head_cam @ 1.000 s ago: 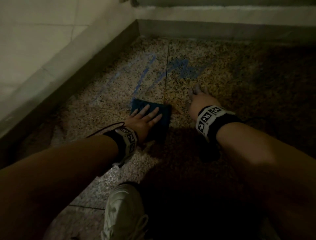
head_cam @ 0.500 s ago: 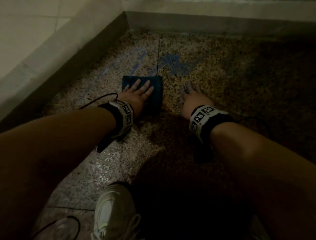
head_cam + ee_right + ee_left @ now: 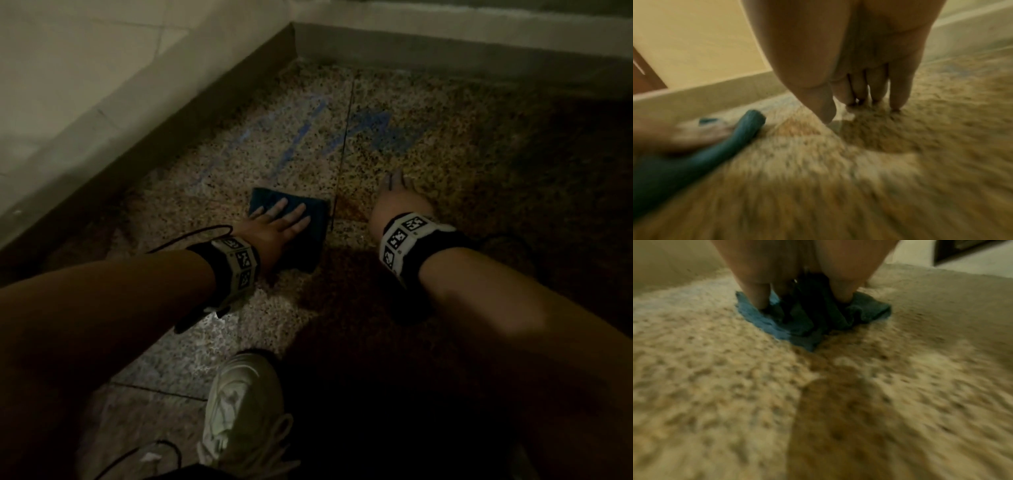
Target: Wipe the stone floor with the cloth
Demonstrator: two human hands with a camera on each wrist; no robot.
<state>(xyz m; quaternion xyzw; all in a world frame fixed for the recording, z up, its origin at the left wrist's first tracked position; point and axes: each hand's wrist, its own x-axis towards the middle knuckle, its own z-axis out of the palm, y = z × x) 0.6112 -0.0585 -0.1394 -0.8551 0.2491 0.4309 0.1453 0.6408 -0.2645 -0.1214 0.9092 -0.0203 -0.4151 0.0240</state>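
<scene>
A folded dark teal cloth [image 3: 317, 226] lies flat on the speckled stone floor [image 3: 462, 164]. My left hand [image 3: 279, 224] presses on it with straight, spread fingers. In the left wrist view the fingers [image 3: 756, 295] stand on the cloth [image 3: 764, 324]. Blue marks [image 3: 376, 132] streak the floor beyond the cloth, toward the corner. My right hand [image 3: 399, 198] rests on the bare floor to the cloth's right, fingertips [image 3: 898, 100] down on the stone, holding nothing. The right wrist view shows the cloth's rolled edge [image 3: 750, 123] at its left.
A grey skirting [image 3: 191, 113] and pale wall close off the left side and the far end, meeting in a corner. My white shoe [image 3: 243, 411] stands on the floor near my body. A thin black cable [image 3: 191, 236] loops from the left wrist band.
My left hand has drawn the cloth back toward me from the blue marks, after pushing it forward half a second ago. The right hand stays planted on the floor.
</scene>
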